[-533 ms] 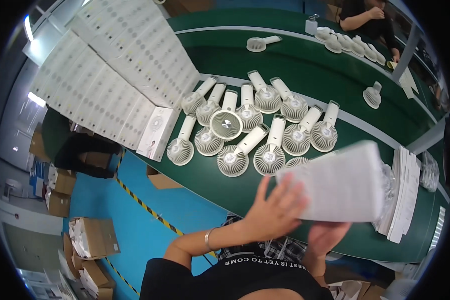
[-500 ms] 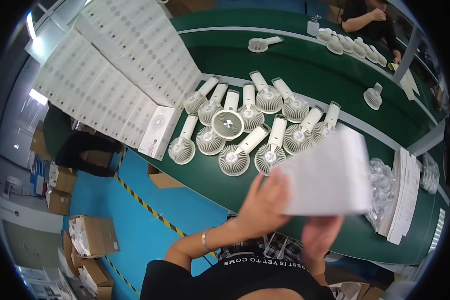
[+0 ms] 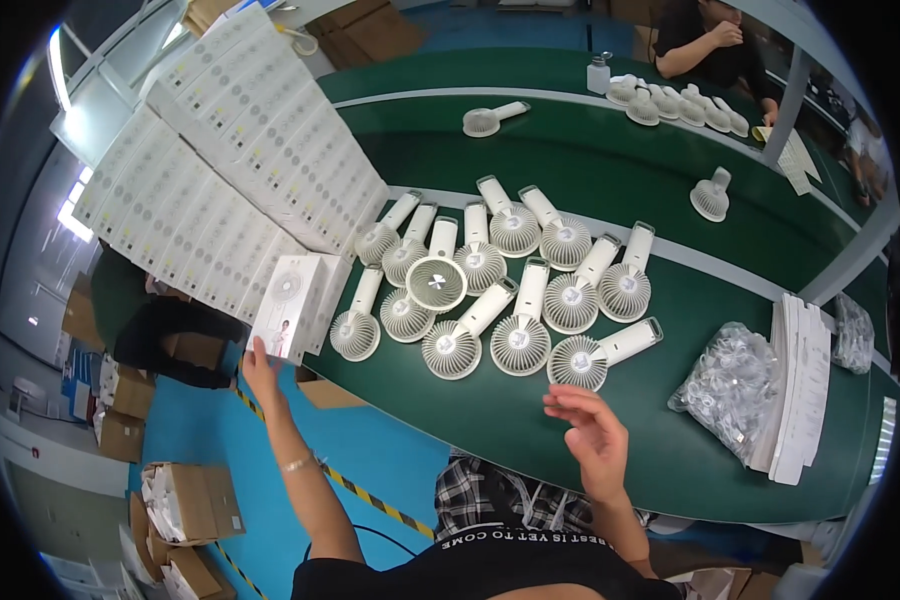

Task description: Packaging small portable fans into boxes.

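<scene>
My left hand [image 3: 260, 368] grips the lower end of a white printed fan box [image 3: 286, 300] at the near end of the stacked boxes. The box has a picture of a round fan on its face and leans against another box beside it. My right hand [image 3: 598, 440] is held over the green table's near edge, fingers slightly curled and apart, with nothing in it. Just beyond its fingertips lies a white handheld fan [image 3: 579, 362], its handle pointing right. Several more handheld fans [image 3: 520, 344] lie in loose rows across the table's middle.
A tall stack of white boxes [image 3: 260, 130] fills the table's left end. To the right are a clear bag of small parts [image 3: 732, 385] and a pile of white flat sheets [image 3: 800, 390]. Across a rail, a co-worker [image 3: 705, 45] sits by more fans. Cartons [image 3: 190, 500] stand on the blue floor.
The white box has gone from in front of me to the stack at the left, carried by my left hand. My right hand is now off it, and the fan behind it shows.
</scene>
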A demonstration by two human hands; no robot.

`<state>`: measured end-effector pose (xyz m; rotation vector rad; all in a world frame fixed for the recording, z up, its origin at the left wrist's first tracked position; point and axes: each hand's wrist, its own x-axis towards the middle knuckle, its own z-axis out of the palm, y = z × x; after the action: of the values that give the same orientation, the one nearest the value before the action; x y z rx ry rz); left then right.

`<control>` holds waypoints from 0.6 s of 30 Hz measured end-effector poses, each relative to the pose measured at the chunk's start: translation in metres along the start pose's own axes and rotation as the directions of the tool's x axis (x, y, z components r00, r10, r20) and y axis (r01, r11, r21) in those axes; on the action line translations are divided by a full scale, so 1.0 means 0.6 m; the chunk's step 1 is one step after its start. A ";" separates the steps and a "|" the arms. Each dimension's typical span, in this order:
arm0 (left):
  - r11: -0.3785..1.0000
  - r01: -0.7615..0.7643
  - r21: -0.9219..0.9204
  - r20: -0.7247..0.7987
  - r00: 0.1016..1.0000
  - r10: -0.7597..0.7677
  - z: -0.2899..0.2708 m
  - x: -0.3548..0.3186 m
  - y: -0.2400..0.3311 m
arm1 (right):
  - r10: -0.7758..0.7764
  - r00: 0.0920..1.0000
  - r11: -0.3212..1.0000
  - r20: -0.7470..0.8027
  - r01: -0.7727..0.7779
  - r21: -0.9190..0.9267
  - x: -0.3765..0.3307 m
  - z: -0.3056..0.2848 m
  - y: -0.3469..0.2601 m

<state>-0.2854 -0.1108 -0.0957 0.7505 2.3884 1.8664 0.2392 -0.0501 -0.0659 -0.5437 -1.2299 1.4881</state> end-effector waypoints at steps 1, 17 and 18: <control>0.966 -0.164 0.198 0.003 0.986 0.167 0.006 0.022 -0.040 | 0.004 1.000 1.000 -0.003 -0.004 0.002 -0.001 -0.002 0.002; 0.526 -0.824 -0.212 0.200 0.490 0.848 0.478 -0.031 0.398 | -0.121 0.922 0.896 -0.368 -0.058 -0.441 0.024 -0.135 -0.059; 0.500 -0.842 -0.203 0.307 0.430 0.849 0.568 -0.016 0.420 | -0.123 0.903 0.869 -0.411 -0.102 -0.485 0.024 -0.149 -0.062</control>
<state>-0.0846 0.2386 0.0358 2.4198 1.8019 1.6398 0.3263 -0.0054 -0.0609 -1.1469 -1.2462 0.9485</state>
